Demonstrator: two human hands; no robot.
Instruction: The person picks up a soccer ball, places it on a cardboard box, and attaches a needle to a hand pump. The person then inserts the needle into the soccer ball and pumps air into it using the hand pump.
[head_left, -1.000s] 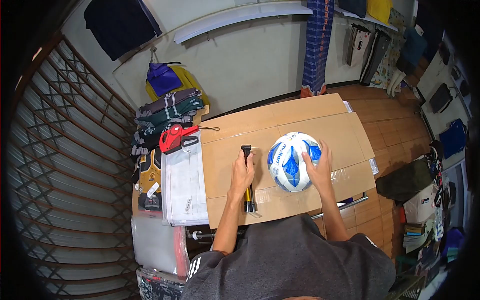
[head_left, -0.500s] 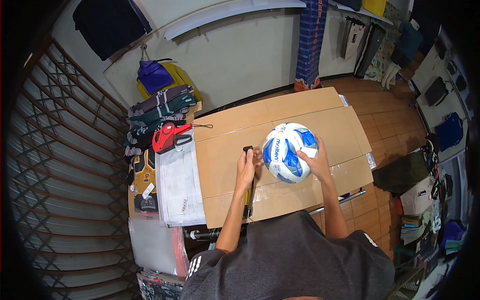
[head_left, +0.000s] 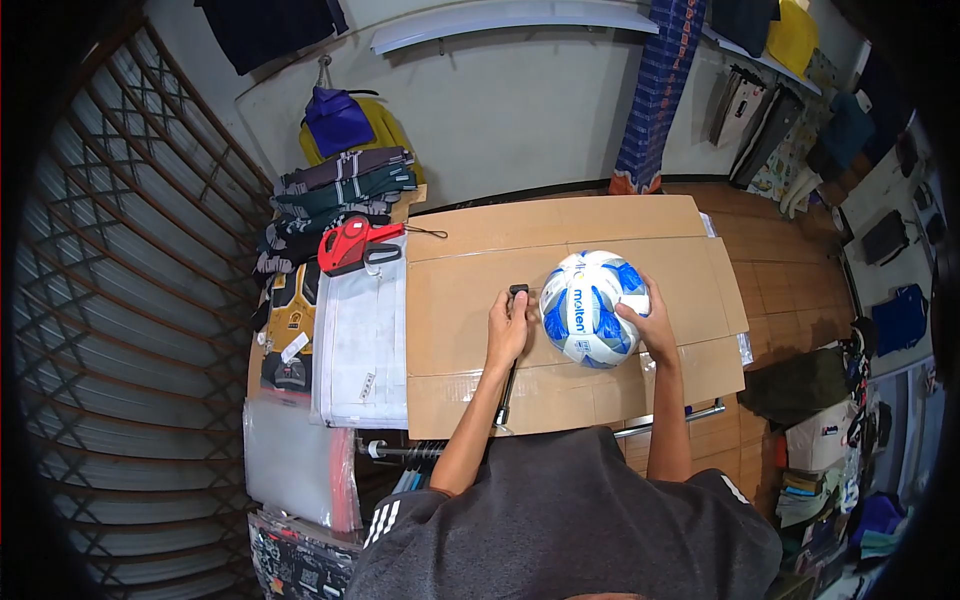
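A white, blue and grey football marked "molten" is over the cardboard sheet. My right hand grips its right side, thumb across the front and fingers behind. On the ball's left, my left hand is closed around a slim black ball pump. The pump's black head sticks up above the thumb, and its shaft runs down past my wrist toward the near table edge. Whether a needle joins the pump to the ball cannot be made out.
Left of the cardboard lie a red tape-dispenser-like tool, a white wrapped pack and folded dark clothes. Clear plastic bags sit at the near left. A metal rail runs along the near right edge; clothes stand beyond.
The camera view has shifted. The ball has turned slightly in my right hand, and the pump's yellow part seen earlier no longer shows. Both hands keep their holds.
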